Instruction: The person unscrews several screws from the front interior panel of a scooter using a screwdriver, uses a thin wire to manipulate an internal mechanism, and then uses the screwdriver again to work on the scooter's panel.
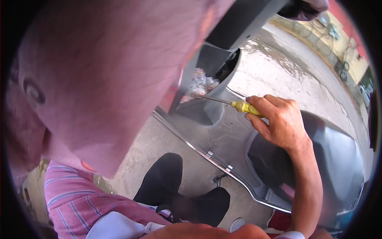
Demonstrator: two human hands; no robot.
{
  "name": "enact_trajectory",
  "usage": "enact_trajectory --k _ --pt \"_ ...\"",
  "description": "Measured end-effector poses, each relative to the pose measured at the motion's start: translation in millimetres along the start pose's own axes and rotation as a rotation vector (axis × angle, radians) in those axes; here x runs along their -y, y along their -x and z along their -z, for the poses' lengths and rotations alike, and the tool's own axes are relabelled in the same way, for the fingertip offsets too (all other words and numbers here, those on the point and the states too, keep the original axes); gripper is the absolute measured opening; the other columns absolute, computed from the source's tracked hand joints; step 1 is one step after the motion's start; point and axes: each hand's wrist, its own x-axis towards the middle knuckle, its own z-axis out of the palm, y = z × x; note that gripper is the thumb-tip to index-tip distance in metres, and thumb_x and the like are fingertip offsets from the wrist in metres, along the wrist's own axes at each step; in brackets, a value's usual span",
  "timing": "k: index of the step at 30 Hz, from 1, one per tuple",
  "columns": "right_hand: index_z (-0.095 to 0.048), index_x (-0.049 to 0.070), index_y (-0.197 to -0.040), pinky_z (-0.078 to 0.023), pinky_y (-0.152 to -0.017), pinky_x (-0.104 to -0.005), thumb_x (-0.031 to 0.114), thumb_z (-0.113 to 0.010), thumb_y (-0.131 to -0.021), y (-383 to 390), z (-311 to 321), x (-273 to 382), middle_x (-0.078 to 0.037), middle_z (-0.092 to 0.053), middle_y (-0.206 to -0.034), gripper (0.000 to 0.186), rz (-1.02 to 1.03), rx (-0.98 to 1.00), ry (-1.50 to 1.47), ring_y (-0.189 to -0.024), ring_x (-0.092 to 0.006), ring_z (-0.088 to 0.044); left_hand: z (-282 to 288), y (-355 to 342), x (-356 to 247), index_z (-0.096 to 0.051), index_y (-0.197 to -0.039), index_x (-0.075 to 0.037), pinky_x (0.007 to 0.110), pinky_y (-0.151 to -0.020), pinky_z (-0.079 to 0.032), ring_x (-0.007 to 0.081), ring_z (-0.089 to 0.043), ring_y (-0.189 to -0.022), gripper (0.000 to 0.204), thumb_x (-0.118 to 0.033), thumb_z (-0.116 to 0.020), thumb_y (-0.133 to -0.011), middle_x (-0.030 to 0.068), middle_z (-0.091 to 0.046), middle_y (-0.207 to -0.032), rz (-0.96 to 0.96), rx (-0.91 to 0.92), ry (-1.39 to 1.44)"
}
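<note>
My right hand [278,119] is closed round the yellow handle of a screwdriver [243,106]. Its metal shaft points left, and the tip reaches a clear plastic bag [201,85] lying in the front storage pocket of a grey scooter [209,111]. Whether the tip touches the bag, I cannot tell. My left arm, in a pink striped sleeve [79,195], goes up behind a large pinkish cloth-like sheet [107,71]. That sheet fills the upper left and hides my left hand.
The scooter's black seat [334,155] lies to the right, below my forearm. A metal rail [191,147] edges the footboard. My dark-trousered legs [171,187] are at the lower middle, close to the scooter. Beyond it runs a pale paved road [278,55] beside a wall.
</note>
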Motion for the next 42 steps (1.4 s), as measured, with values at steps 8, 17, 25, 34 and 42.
enact_trajectory --k 8,17,25,34,42 --pt "-0.08 0.01 -0.115 -0.06 -0.083 -0.0491 0.042 -0.073 -0.096 36 21 -75 -0.019 -0.079 -0.097 0.037 -0.617 -0.097 0.004 -0.091 -0.0392 -0.076 11 1 32 -0.051 -0.159 -0.005 0.033 -0.113 -0.044 0.0278 -0.062 -0.129 0.058 -0.027 -0.057 -0.106 0.0187 -0.061 -0.149 0.136 0.048 -0.028" --pt "-0.077 0.0 -0.118 -0.059 -0.085 -0.0439 0.029 -0.074 -0.097 61 10 -80 -0.023 -0.078 -0.099 0.037 -0.751 0.083 -0.098 -0.091 -0.0345 -0.076 10 9 59 -0.056 -0.149 0.001 0.029 -0.106 -0.044 0.0157 -0.059 -0.117 0.051 -0.019 -0.062 -0.103 0.0059 -0.065 -0.128 0.164 0.047 0.274" --pt "-0.06 -0.001 -0.147 -0.054 -0.089 -0.0329 0.004 -0.067 -0.094 59 -53 -25 -0.013 -0.075 -0.111 0.054 -0.887 -0.154 -0.857 -0.099 -0.0166 -0.068 15 -3 -33 -0.062 -0.135 -0.003 0.032 -0.105 -0.045 0.0188 -0.062 -0.112 0.041 -0.017 -0.061 -0.096 0.0095 -0.068 -0.119 0.114 0.122 0.169" --pt "-0.069 -0.001 -0.136 -0.055 -0.094 -0.0334 0.006 -0.073 -0.097 52 -116 -49 -0.013 -0.077 -0.112 0.04 -0.69 -0.29 -0.971 -0.103 -0.0197 -0.071 24 3 -26 -0.063 -0.133 -0.001 0.03 -0.098 -0.048 0.0152 -0.063 -0.106 0.04 -0.01 -0.058 -0.094 0.0068 -0.069 -0.118 0.341 0.081 0.343" --pt "-0.062 0.0 -0.145 -0.05 -0.069 -0.0241 0.008 -0.069 -0.103 28 -177 -83 -0.011 -0.075 -0.112 0.043 -0.677 -0.559 -1.179 -0.082 -0.0082 -0.061 19 4 -33 -0.061 -0.133 0.002 0.03 -0.098 -0.05 0.0158 -0.065 -0.106 0.041 -0.006 -0.052 -0.094 0.0094 -0.069 -0.117 0.528 -0.031 0.424"
